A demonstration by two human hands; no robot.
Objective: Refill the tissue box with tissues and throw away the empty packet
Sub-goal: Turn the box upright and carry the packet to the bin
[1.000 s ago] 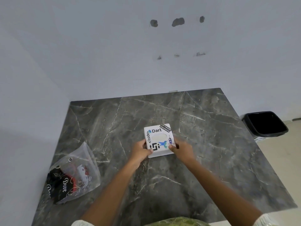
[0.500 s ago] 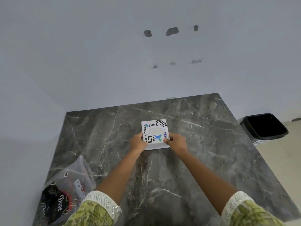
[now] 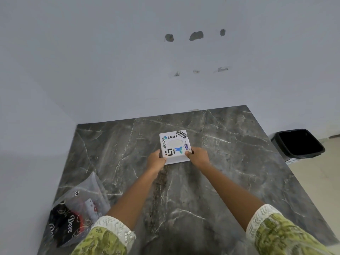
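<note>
Both hands, left hand (image 3: 156, 160) and right hand (image 3: 197, 156), grip the near corners of the white stickered square tissue box (image 3: 174, 146) lying straight ahead on the grey marble table (image 3: 230, 162).

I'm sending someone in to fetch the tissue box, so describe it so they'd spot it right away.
Look at the dark marble table against the white wall. Near its middle, toward the wall, sits a small white square box, held at its near corners by the left hand and right hand. Unlike the clear packet at the table's near left corner, its top has stickers, including "Dart" and a blue bird.
</note>
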